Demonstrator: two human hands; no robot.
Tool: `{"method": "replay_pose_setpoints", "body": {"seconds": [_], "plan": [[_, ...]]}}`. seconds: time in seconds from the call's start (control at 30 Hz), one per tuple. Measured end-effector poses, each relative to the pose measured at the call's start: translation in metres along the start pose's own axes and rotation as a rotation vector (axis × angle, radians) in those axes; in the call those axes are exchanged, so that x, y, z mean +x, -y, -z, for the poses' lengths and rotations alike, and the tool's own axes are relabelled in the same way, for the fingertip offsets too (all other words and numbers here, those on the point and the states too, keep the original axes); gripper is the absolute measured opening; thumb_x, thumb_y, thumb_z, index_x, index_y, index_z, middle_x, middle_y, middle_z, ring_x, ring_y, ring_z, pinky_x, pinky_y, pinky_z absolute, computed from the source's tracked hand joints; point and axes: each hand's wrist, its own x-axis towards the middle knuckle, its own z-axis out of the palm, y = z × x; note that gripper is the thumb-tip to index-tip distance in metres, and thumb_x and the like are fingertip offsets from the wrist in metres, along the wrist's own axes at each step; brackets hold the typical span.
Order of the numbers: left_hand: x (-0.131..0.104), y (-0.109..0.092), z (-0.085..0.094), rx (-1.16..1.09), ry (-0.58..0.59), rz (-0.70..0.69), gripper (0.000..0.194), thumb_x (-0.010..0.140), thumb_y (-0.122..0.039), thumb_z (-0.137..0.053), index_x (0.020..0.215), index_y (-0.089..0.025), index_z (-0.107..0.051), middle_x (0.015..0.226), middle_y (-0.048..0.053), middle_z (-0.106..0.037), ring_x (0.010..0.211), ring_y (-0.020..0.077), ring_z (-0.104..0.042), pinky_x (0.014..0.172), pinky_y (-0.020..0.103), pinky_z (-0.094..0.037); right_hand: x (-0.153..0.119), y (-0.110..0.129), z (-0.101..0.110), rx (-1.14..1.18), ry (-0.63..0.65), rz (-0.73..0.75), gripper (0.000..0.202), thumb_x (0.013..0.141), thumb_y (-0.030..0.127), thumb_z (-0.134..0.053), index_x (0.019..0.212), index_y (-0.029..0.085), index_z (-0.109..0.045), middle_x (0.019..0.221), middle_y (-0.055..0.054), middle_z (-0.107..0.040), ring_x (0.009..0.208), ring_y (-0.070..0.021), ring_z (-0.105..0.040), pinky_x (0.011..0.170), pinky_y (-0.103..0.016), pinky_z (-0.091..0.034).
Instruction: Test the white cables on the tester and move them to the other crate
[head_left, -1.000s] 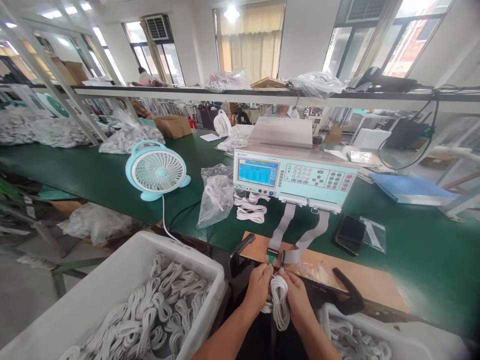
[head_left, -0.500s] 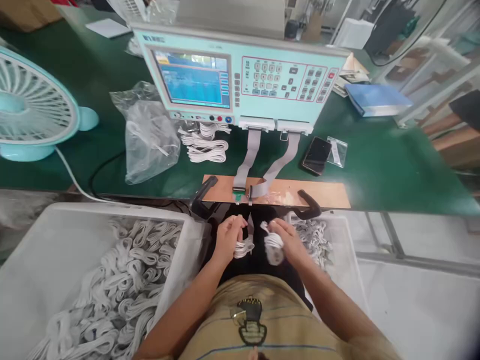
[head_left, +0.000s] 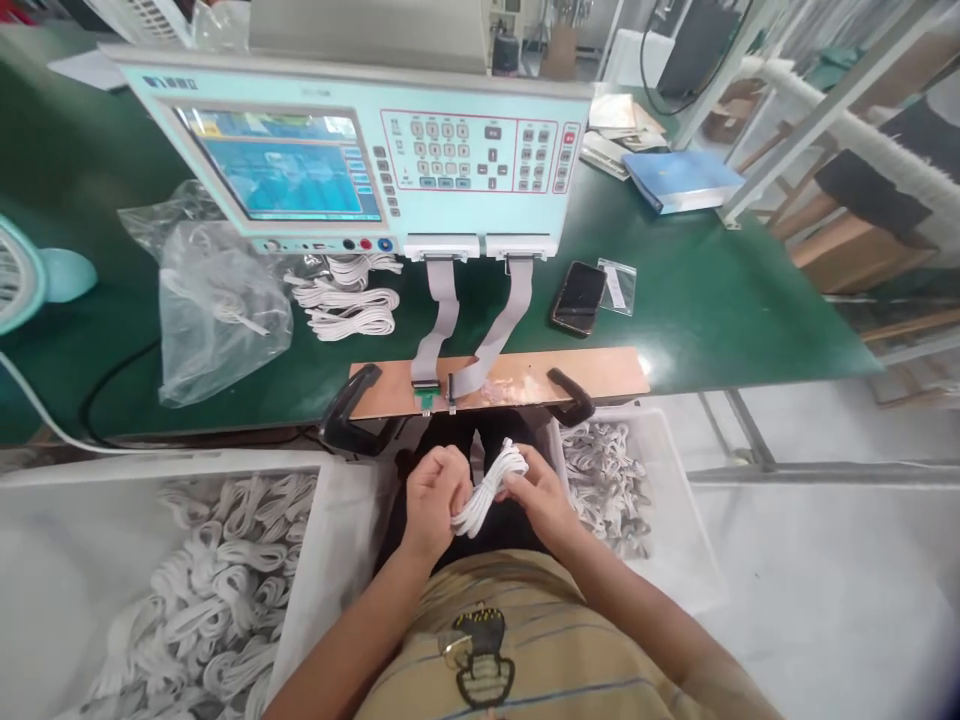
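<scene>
A coiled white cable (head_left: 487, 492) is held between my two hands, in front of my lap. Its folded loops slant from lower left to upper right. My right hand (head_left: 541, 498) pinches the upper part between thumb and fingers. Curled fingers of my left hand (head_left: 435, 498) close at the lower end of the loops; part of their grip is hidden. Just above the hands, a wooden board (head_left: 600, 376) at the table edge carries two small connectors, a green one (head_left: 427, 397) and a dark one (head_left: 452, 392). Grey ribbon cables (head_left: 442, 310) link these to the tester (head_left: 480, 215).
A white bin (head_left: 319, 560) at left holds many coiled cables; another white bin (head_left: 675, 500) stands at right. Black clamps (head_left: 349, 410) grip the board. On the green table lie cable bundles (head_left: 352, 310), a plastic bag (head_left: 225, 330), a phone (head_left: 579, 298) and a blue folder (head_left: 682, 180).
My hands have come together; white cable was in each hand separately, and now one bundle spans them. The view has turned, so the tester appears farther left.
</scene>
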Motion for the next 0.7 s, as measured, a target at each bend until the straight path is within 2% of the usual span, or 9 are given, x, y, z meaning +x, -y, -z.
{"method": "replay_pose_setpoints", "body": {"seconds": [0.07, 0.17, 0.23, 0.3, 0.37, 0.43, 0.53, 0.6, 0.7], "plan": [[-0.003, 0.003, 0.005, 0.190, 0.082, 0.051, 0.018, 0.075, -0.033, -0.059, 0.071, -0.017, -0.051, 0.051, -0.007, -0.042, 0.036, 0.0027, -0.031, 0.037, 0.017, -0.026, 0.002, 0.007, 0.004, -0.201, 0.024, 0.141, 0.033, 0.073, 0.031, -0.061, 0.103, 0.023, -0.050, 0.084, 0.000, -0.055, 0.072, -0.0131, -0.053, 0.068, -0.026, -0.044], [-0.002, 0.001, 0.014, 0.372, 0.241, 0.165, 0.024, 0.075, -0.034, -0.058, 0.092, -0.016, -0.056, 0.065, -0.003, -0.052, 0.043, 0.0044, -0.040, 0.043, 0.018, -0.033, 0.002, 0.017, 0.016, -0.583, 0.179, 0.324, 0.037, 0.075, 0.024, -0.059, 0.111, 0.022, -0.050, 0.095, -0.003, -0.057, 0.081, -0.0150, -0.054, 0.075, -0.028, -0.042], [0.000, -0.004, 0.017, 0.434, 0.322, 0.189, 0.022, 0.076, -0.034, -0.058, 0.085, -0.015, -0.059, 0.066, -0.001, -0.053, 0.050, 0.0069, -0.046, 0.050, 0.019, -0.039, 0.003, 0.021, 0.020, -0.784, 0.307, 0.409, 0.039, 0.076, 0.022, -0.057, 0.114, 0.021, -0.050, 0.098, -0.006, -0.059, 0.083, -0.0168, -0.053, 0.077, -0.030, -0.041], [0.001, -0.008, 0.020, 0.469, 0.345, 0.191, 0.021, 0.075, -0.035, -0.058, 0.073, -0.014, -0.060, 0.063, -0.001, -0.053, 0.057, 0.0097, -0.050, 0.056, 0.021, -0.042, 0.006, 0.023, 0.019, -0.899, 0.393, 0.455, 0.037, 0.076, 0.021, -0.057, 0.113, 0.021, -0.052, 0.094, -0.007, -0.060, 0.083, -0.0183, -0.052, 0.077, -0.032, -0.041], [0.001, -0.010, 0.023, 0.457, 0.303, 0.210, 0.024, 0.074, -0.037, -0.058, 0.067, -0.014, -0.060, 0.061, 0.000, -0.053, 0.059, 0.0109, -0.050, 0.057, 0.021, -0.043, 0.008, 0.024, 0.015, -0.908, 0.437, 0.463, 0.040, 0.074, 0.025, -0.061, 0.113, 0.020, -0.053, 0.092, -0.007, -0.060, 0.080, -0.0185, -0.051, 0.075, -0.033, -0.041], [0.000, -0.009, 0.027, 0.412, 0.225, 0.245, 0.027, 0.074, -0.040, -0.057, 0.067, -0.014, -0.059, 0.060, 0.000, -0.052, 0.056, 0.0103, -0.048, 0.054, 0.021, -0.042, 0.009, 0.025, 0.010, -0.817, 0.467, 0.412, 0.043, 0.076, 0.030, -0.059, 0.118, 0.020, -0.050, 0.094, -0.008, -0.059, 0.079, -0.0175, -0.051, 0.073, -0.031, -0.043], [-0.001, -0.003, 0.031, 0.347, 0.124, 0.262, 0.029, 0.074, -0.043, -0.057, 0.068, -0.014, -0.058, 0.057, -0.002, -0.050, 0.051, 0.0089, -0.044, 0.048, 0.020, -0.040, 0.011, 0.023, 0.002, -0.651, 0.451, 0.290, 0.035, 0.088, 0.032, -0.040, 0.119, 0.021, -0.051, 0.092, -0.006, -0.059, 0.075, -0.0147, -0.053, 0.069, -0.027, -0.044], [0.000, -0.001, 0.032, 0.342, 0.089, 0.246, 0.030, 0.075, -0.044, -0.055, 0.068, -0.014, -0.057, 0.056, -0.002, -0.048, 0.049, 0.0085, -0.043, 0.047, 0.019, -0.038, 0.015, 0.021, -0.002, -0.622, 0.400, 0.268, 0.034, 0.090, 0.030, -0.033, 0.114, 0.022, -0.056, 0.088, -0.005, -0.060, 0.072, -0.0140, -0.053, 0.067, -0.027, -0.044], [0.003, -0.003, 0.032, 0.401, 0.040, 0.158, 0.029, 0.076, -0.042, -0.053, 0.067, -0.015, -0.058, 0.056, -0.003, -0.048, 0.051, 0.0085, -0.043, 0.049, 0.019, -0.036, 0.026, 0.019, -0.008, -0.671, 0.376, 0.330, 0.026, 0.086, 0.031, -0.043, 0.103, 0.023, -0.062, 0.084, -0.005, -0.061, 0.072, -0.0151, -0.053, 0.070, -0.027, -0.042]]}}
